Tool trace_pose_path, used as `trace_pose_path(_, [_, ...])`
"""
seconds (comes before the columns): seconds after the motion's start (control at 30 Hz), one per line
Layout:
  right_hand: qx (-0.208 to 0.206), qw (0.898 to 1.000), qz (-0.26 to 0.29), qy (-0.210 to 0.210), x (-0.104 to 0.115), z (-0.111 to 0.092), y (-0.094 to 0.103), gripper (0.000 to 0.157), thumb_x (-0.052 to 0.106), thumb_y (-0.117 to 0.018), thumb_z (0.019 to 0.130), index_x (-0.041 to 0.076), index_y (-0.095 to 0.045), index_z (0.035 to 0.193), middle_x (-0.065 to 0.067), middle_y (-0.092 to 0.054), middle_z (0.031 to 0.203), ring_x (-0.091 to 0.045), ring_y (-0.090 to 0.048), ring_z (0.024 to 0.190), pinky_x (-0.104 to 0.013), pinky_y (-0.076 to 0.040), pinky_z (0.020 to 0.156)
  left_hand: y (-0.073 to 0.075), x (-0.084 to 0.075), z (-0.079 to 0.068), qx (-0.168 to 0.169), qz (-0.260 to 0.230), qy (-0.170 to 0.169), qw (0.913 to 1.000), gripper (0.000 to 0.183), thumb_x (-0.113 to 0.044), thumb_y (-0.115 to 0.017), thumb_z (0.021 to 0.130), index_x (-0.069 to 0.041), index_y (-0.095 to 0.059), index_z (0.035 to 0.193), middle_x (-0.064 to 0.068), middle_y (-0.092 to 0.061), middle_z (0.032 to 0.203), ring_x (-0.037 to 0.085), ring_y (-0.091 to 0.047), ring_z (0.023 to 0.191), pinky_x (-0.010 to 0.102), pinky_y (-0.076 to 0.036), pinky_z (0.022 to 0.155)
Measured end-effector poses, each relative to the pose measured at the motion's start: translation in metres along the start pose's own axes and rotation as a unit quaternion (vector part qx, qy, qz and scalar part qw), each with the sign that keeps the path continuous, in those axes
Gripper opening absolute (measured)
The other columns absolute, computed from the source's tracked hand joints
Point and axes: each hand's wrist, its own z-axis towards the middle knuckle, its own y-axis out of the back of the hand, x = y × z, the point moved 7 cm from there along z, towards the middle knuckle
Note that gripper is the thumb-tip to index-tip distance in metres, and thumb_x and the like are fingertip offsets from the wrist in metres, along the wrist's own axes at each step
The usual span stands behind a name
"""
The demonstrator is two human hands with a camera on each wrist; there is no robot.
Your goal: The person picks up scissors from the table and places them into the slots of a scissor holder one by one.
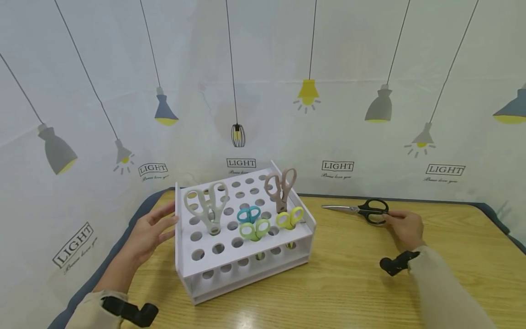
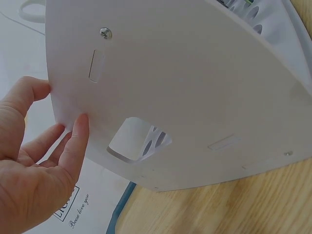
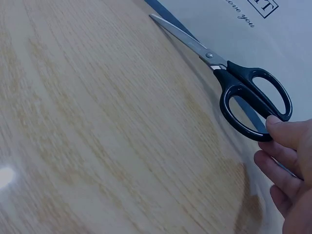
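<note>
My right hand (image 1: 404, 226) pinches the end of the handles of black-handled scissors (image 1: 365, 210) between thumb and fingers. In the right wrist view, the scissors' closed silver blades point away from the hand (image 3: 287, 156). My left hand (image 1: 148, 233) touches the left side panel of a white perforated rack (image 1: 246, 262) with its fingertips. In the left wrist view, this panel (image 2: 185, 87) fills most of the picture. Upright in the rack's holes stand pale grey scissors (image 1: 210, 212), brown scissors (image 1: 281, 189), teal scissors (image 1: 248, 214), light green scissors (image 1: 255, 230) and yellow scissors (image 1: 290, 218).
The rack stands on a wood-grain table (image 1: 349, 283), at an angle left of the middle. Behind and to the left hangs a white cloth (image 1: 271, 105) printed with lamps. A dark blue edge (image 1: 411, 199) runs along the table's back.
</note>
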Motion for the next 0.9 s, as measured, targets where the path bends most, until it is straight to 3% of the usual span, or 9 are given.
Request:
trace_pose_path(0.1, [0.004, 1.000, 0.019, -0.001, 0.002, 0.001, 0.002, 0.040, 0.019, -0.063, 0.087, -0.009, -0.058, 0.114, -0.007, -0.067, 0.087, 0.002, -0.054, 0.067, -0.013, -0.047, 0.060, -0.001, -0.001, 0.000, 0.000, 0.000, 0.002, 1.0000, 0.069, -0.026, -0.061, 0.089, -0.006, -0.026, 0.144, 0.015, -0.025, 0.145, 0.001, -0.050, 0.101, 0.026, -0.048, 0.087])
trace_pose_path(0.2, [0.003, 0.999, 0.033, 0.010, 0.008, 0.003, 0.006, 0.041, 0.019, -0.063, 0.087, -0.010, -0.057, 0.116, -0.001, -0.066, 0.084, 0.007, -0.054, 0.063, -0.013, -0.049, 0.058, -0.001, -0.001, 0.000, -0.001, 0.001, 0.002, 1.0000, 0.069, -0.027, -0.061, 0.089, -0.006, -0.026, 0.144, 0.015, -0.025, 0.144, 0.000, -0.050, 0.101, 0.026, -0.048, 0.087])
trace_pose_path(0.43, [0.018, 0.990, 0.140, 0.008, 0.021, 0.005, 0.007, 0.038, 0.009, -0.062, 0.087, -0.012, -0.053, 0.118, 0.015, -0.059, 0.075, -0.001, -0.062, 0.068, -0.026, -0.055, 0.069, 0.000, 0.000, 0.000, -0.001, -0.005, 0.001, 1.0000, 0.070, -0.025, -0.062, 0.089, -0.004, -0.025, 0.144, 0.016, -0.024, 0.144, -0.001, -0.051, 0.100, 0.024, -0.049, 0.086])
trace_pose_path(0.67, [0.046, 0.980, 0.191, 0.026, 0.042, 0.001, 0.008, 0.042, 0.009, -0.062, 0.087, -0.016, -0.048, 0.118, 0.018, -0.061, 0.070, -0.002, -0.064, 0.068, -0.023, -0.055, 0.068, 0.000, 0.002, 0.001, -0.002, -0.005, -0.001, 1.0000, 0.070, -0.026, -0.062, 0.089, -0.004, -0.025, 0.144, 0.015, -0.025, 0.144, -0.001, -0.051, 0.100, 0.024, -0.049, 0.086])
trace_pose_path(0.83, [0.020, 0.971, 0.237, 0.010, 0.052, 0.003, 0.009, 0.030, 0.006, -0.068, 0.082, -0.010, -0.060, 0.106, 0.012, -0.064, 0.066, -0.006, -0.065, 0.065, -0.023, -0.055, 0.064, 0.001, 0.002, 0.001, -0.003, -0.001, -0.001, 1.0000, 0.070, -0.027, -0.062, 0.089, -0.006, -0.025, 0.145, 0.015, -0.025, 0.144, -0.001, -0.051, 0.100, 0.023, -0.049, 0.086])
trace_pose_path(0.9, [0.011, 0.972, 0.234, 0.011, 0.056, 0.003, 0.009, 0.028, 0.007, -0.069, 0.081, -0.009, -0.062, 0.103, 0.012, -0.064, 0.066, -0.006, -0.065, 0.064, -0.023, -0.055, 0.063, 0.001, 0.002, 0.001, -0.003, 0.001, -0.001, 1.0000, 0.070, -0.027, -0.062, 0.089, -0.006, -0.025, 0.145, 0.015, -0.025, 0.144, -0.001, -0.051, 0.100, 0.023, -0.049, 0.086])
